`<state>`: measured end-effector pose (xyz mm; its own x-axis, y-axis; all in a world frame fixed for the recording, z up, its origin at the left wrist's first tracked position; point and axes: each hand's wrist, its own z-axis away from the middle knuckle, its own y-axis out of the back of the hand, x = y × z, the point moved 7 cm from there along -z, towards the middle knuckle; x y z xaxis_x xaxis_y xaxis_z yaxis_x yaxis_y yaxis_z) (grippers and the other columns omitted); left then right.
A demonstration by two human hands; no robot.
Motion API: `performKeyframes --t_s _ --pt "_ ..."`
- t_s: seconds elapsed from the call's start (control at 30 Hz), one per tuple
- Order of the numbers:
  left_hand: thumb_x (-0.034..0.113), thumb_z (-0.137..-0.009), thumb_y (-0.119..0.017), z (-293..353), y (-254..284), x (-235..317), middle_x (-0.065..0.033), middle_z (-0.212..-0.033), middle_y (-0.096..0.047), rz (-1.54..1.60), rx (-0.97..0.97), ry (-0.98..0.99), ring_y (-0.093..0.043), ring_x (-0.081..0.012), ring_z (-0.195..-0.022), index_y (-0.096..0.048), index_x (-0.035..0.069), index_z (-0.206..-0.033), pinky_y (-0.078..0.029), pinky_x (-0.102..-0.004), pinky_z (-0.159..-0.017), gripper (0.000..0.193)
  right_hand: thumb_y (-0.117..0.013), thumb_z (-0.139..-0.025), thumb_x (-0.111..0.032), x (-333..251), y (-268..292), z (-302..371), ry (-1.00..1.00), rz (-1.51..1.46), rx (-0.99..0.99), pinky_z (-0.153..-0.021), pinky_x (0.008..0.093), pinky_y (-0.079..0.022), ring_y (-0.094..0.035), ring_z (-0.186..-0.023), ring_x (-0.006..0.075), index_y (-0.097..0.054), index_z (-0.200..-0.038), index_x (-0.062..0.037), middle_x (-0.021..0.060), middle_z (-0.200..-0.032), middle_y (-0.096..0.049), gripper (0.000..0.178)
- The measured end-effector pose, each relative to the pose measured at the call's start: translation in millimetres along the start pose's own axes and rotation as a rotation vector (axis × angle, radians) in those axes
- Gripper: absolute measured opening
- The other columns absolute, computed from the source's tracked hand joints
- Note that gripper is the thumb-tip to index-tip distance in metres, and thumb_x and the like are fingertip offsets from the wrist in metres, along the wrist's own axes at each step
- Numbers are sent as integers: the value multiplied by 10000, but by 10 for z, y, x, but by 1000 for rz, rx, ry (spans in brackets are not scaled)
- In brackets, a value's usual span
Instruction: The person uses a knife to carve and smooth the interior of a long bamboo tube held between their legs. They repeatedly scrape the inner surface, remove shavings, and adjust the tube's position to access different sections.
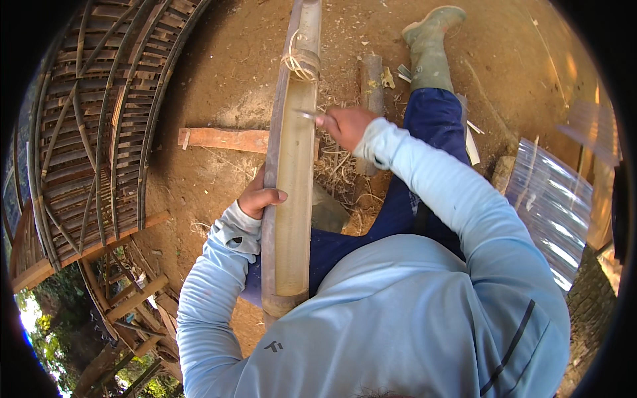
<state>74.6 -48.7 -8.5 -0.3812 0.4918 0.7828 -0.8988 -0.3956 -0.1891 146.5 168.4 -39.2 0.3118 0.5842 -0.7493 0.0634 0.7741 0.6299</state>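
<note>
A long length of bamboo (294,219), cut open along its top into a trough, slants up and away from my lap. My left hand (259,197) is wrapped round its left side, the thumb lying over the rim. In my right hand (352,126) is a small knife (305,115), its blade pointing left over the hollow. Whether the blade touches the bamboo I cannot tell. Farther up, a loop of thin pale strips (300,65) hangs round the trough by a crosswise band of bamboo.
Under the bamboo a reddish board (222,138) lies across the dirt floor. Curled shavings (337,166) and a short log (373,83) are right of it, near my stretched leg and green boot (432,43). A slatted bamboo frame (109,126) stands left; clear corrugated sheeting (551,209) lies right.
</note>
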Motion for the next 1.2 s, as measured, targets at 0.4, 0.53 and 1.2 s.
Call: performKeyframes --t_s 0.4,0.53,1.2 --pt "313 -647 -650 28 -181 136 -191 -1183 -601 12 -47 27 -657 -299 -1012 -347 -14 -1451 -542 -396 -907 919 -359 -1027 -515 -149 -42 369 54 2 4 -780 541 -501 -646 -808 455 -650 -947 -29 254 -839 -666 571" --pt "312 -642 -652 46 -118 49 -189 -1191 -599 27 -51 69 -639 -294 -1046 -358 -14 -1449 -533 -394 -915 918 -353 -1038 -516 38 53 92 40 28 21 -737 539 -482 -621 -786 464 -623 -936 -23 253 -813 -639 571" --pt "161 -633 -627 95 -84 -24 -153 -1262 -574 102 13 92 -580 -271 -1137 -282 -4 -1500 -461 -373 -992 948 -361 -1031 -527 -137 70 134 74 10 12 -750 538 -485 -620 -798 469 -616 -913 -14 262 -796 -633 585"
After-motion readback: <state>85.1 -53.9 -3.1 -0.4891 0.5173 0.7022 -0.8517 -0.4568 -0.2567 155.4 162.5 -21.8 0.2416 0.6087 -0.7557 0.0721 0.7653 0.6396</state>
